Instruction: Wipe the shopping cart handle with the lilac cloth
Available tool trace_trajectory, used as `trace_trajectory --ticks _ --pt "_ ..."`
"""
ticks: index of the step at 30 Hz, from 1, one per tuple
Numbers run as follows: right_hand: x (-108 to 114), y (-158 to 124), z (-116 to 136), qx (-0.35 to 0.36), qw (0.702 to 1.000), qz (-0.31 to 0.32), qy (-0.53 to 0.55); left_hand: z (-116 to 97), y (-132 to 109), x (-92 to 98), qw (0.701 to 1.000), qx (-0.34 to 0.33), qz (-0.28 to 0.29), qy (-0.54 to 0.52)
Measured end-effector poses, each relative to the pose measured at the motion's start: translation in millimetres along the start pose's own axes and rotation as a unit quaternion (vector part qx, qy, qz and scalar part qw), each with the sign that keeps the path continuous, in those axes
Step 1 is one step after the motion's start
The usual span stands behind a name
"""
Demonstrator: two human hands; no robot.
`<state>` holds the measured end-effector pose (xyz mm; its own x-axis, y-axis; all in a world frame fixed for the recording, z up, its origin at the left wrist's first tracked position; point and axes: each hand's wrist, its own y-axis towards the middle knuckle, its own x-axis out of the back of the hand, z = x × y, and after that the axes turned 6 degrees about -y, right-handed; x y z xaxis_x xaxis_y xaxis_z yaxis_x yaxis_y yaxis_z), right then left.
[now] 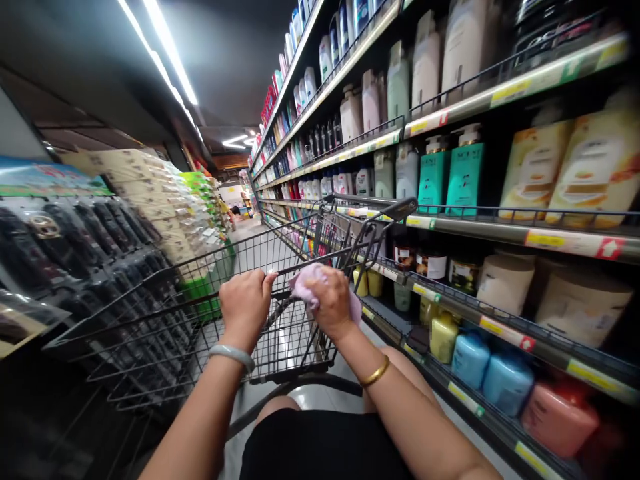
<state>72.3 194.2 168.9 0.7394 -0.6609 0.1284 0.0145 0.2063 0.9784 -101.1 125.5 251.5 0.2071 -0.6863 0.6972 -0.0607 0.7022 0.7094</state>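
A black wire shopping cart [175,270] stands in front of me, its handle [400,208] at the upper right beside the shelves. My left hand [244,301], with a pale bangle at the wrist, is closed around the cart's upper rail, thumb uppermost. In my right hand [333,300] is a bunched, pale purple cloth [307,280], pressed against the same rail a little farther right. The fingers wrap over the cloth and hide part of it and of the rail.
Shelves of shampoo and lotion bottles [465,170] run along the right, with price-tag edges [575,243] sticking out. Packaged dark goods [75,233] hang at left, near stacked cartons [145,193]. The aisle floor [247,230] stretches ahead.
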Motion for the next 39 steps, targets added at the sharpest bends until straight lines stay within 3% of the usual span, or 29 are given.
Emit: trace_trajectory --ticks 2,4,6,9,10,15,18,22,27,30,34,37,39 --pt "2 9 -4 -0.087 0.993 -0.073 0.020 -5 1 -0.1 1.000 0.003 0.000 0.010" --pt "0 13 -5 -0.137 0.985 -0.102 0.033 -10 2 -0.7 1.000 0.006 -0.005 0.019" --pt "-5 7 0 -0.103 0.990 -0.091 0.038 -15 2 -1.9 1.000 0.007 -0.013 0.027" --pt "-13 -8 6 0.008 0.998 -0.049 0.051 -19 2 -4.4 0.999 0.001 -0.024 0.034" --pt "-12 -10 4 0.012 0.997 -0.052 0.059 -20 2 -5.3 0.999 -0.003 -0.028 0.035" --pt "6 24 -45 -0.165 0.958 -0.216 0.086 -22 0 -9.5 0.997 -0.017 -0.056 0.044" --pt "10 35 -71 -0.173 0.957 -0.223 0.067 -24 0 -12.0 0.996 -0.018 -0.070 0.047" --pt "-5 -6 -69 -0.167 0.972 -0.163 0.027 -26 2 -15.0 0.996 -0.020 -0.070 0.047" --pt "-31 -85 -36 -0.281 0.950 -0.131 0.045 -29 6 -15.5 0.997 -0.016 -0.063 0.037" --pt "-35 -98 -25 -0.304 0.944 -0.116 0.049 -29 7 -14.4 0.998 -0.011 -0.054 0.032" --pt "-20 -52 -29 -0.287 0.942 -0.154 0.079 -31 6 -13.0 0.998 0.000 -0.049 0.029" --pt "-9 1 -30 -0.232 0.949 -0.189 0.102 -32 4 -12.1 0.998 0.008 -0.047 0.027" --pt "-8 20 -24 -0.191 0.957 -0.186 0.117 -33 3 -11.6 0.998 0.013 -0.046 0.028"
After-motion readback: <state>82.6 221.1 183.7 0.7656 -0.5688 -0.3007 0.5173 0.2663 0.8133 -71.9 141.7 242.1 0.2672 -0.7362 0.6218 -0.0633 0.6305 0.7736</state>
